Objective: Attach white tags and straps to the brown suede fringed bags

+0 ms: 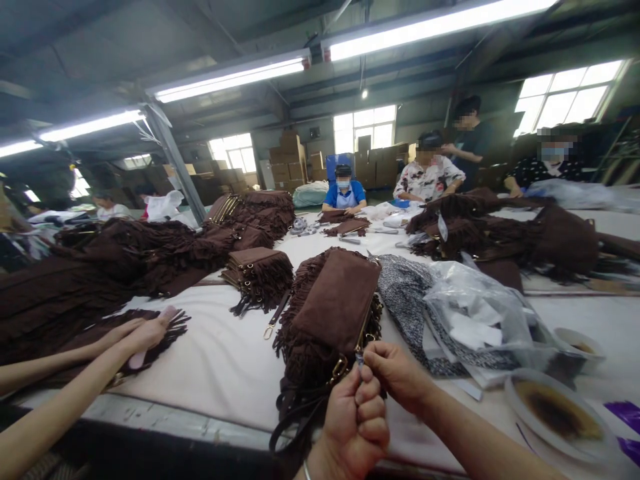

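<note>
Left grip (353, 421): fingers curled, thumb and forefinger pinched on a small metal piece (359, 358) at the near corner of the brown pouch; a silvery bangle (307, 471) circles the wrist.
Right grip (394, 371): fingertips together on the same metal piece, coming in from the right; the piece is tiny and partly covered, perhaps a zip end.
Brown pouch: lying flat on top of a fringed pile (303, 313), its zip edge to the right.
Gold clasp (339, 368): just below the pouch's near edge, with a dark strap (295, 421) looping below it.
Small stack (263, 267): fringed brown pieces, left of the pouch.
Speckled cloth (405, 283): right of the pouch, partly under a clear plastic bag (465, 287).
Round tub (512, 395): brown contents, well to the pouch's right, towards the near side.
Co-worker's hands (145, 335): well left of the pouch, over fringed material with a pinkish object.
Table (220, 353): pale top, under the pouch and its pile.
People: several seated beyond the pouch.
</note>
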`<state>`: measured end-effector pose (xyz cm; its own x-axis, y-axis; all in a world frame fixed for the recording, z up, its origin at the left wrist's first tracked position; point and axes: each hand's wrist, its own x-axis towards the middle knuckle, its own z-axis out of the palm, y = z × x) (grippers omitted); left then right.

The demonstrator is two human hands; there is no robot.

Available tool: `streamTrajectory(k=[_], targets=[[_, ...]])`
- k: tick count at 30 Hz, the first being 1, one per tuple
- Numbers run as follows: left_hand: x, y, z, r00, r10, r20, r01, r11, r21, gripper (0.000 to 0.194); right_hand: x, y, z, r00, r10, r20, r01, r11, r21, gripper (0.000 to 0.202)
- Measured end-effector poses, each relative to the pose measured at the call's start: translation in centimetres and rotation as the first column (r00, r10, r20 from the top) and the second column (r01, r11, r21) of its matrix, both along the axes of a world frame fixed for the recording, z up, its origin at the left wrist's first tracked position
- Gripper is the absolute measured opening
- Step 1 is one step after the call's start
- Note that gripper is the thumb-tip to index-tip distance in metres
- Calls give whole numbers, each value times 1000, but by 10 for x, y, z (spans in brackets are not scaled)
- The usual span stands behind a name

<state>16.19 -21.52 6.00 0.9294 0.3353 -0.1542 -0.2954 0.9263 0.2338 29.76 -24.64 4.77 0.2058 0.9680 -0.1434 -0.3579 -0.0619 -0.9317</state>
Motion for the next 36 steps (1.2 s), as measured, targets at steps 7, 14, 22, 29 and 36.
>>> streamTrajectory(k=[7,14,22,29,36], targets=[[13,-13,-12,883,281,-377,-137,920,366,37,6,-21,-2,859,-267,436,299,954,-3,42],[20,-22,-14,660,693,-289,-134,487,863,41,-17,-18,14,938,-146,315,172,983,-56,46],[10,-17,-6,979,82,-188,-59,991,122,35,-23,-14,14,924,-118,-364,33,972,-233,35],[2,-8,-8,987,-76,139,89,992,-91,22,-25,-9,14,840,-204,-503,8,931,-365,24],[3,-15,-9,962,-40,-269,105,967,233,36,-21,-15,5,991,-15,-132,-19,966,-259,38]])
